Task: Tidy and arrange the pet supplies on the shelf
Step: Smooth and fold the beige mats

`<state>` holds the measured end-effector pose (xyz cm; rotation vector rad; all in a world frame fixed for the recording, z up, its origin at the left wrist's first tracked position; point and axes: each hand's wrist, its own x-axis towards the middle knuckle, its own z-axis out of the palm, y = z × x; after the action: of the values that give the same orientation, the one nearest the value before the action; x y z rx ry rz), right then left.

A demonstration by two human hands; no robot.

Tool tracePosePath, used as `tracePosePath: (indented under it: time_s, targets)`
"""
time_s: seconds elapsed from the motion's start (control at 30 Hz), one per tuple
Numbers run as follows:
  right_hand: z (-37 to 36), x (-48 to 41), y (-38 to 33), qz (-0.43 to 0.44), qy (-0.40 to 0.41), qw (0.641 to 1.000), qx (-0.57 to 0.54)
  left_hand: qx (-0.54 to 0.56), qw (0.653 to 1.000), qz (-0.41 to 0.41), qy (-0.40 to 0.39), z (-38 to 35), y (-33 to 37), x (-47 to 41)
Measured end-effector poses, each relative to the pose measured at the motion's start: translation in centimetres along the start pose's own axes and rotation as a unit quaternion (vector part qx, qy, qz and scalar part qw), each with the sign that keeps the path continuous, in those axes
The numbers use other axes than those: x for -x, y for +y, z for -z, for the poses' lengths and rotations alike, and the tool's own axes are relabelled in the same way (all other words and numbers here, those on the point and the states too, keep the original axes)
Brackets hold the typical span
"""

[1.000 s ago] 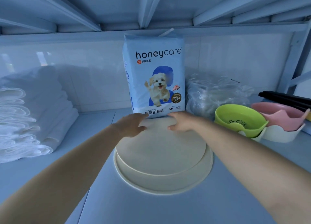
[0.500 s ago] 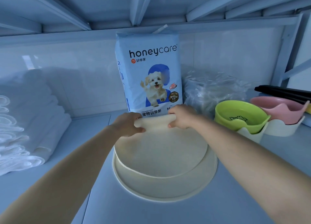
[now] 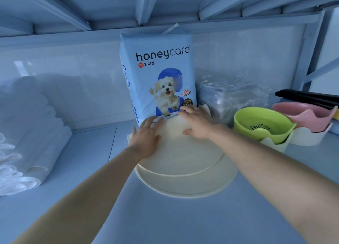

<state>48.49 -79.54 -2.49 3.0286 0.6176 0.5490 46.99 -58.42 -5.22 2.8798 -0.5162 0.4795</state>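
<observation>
Two cream round mats lie stacked on the shelf (image 3: 165, 223): the upper mat (image 3: 183, 159) sits on the larger lower mat (image 3: 194, 186). The upper mat's far part is folded, with corners poking out beside my hands. My left hand (image 3: 146, 135) lies flat on its left part, fingers spread. My right hand (image 3: 198, 122) presses flat on its far right part. Directly behind stands an upright light-blue honeycare pad pack (image 3: 157, 69) with a puppy picture; my fingertips touch its bottom edge.
Folded white pads (image 3: 27, 133) are stacked at the left. Right of the pack sits a crumpled clear plastic bag (image 3: 229, 97), then a green bowl (image 3: 262, 124) and a pink bowl (image 3: 302, 115) in white holders. A black object (image 3: 308, 97) lies behind. The upper shelf hangs low overhead.
Half a second ago both hands pinched the upper mat's far edge and lifted it. Now that edge is folded down and both palms press flat on it.
</observation>
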Motion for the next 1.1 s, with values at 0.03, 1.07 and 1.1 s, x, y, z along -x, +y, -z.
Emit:
tracePosePath:
  time_s: [0.03,1.07,1.1]
  targets:
    - [-0.3,0.6,0.1,0.018,0.022,0.999,-0.025,0.013,1.0,-0.016,-0.013,0.0,0.2,0.4]
    - [-0.3,10.2,-1.7,-0.06,-0.038,0.983,-0.171,-0.004,0.986,0.011,-0.166,-0.6,7.5,5.6]
    - [-0.1,10.4,-1.7,-0.063,-0.039,0.983,-0.169,-0.004,0.987,0.011,-0.161,-0.6,7.5,5.6]
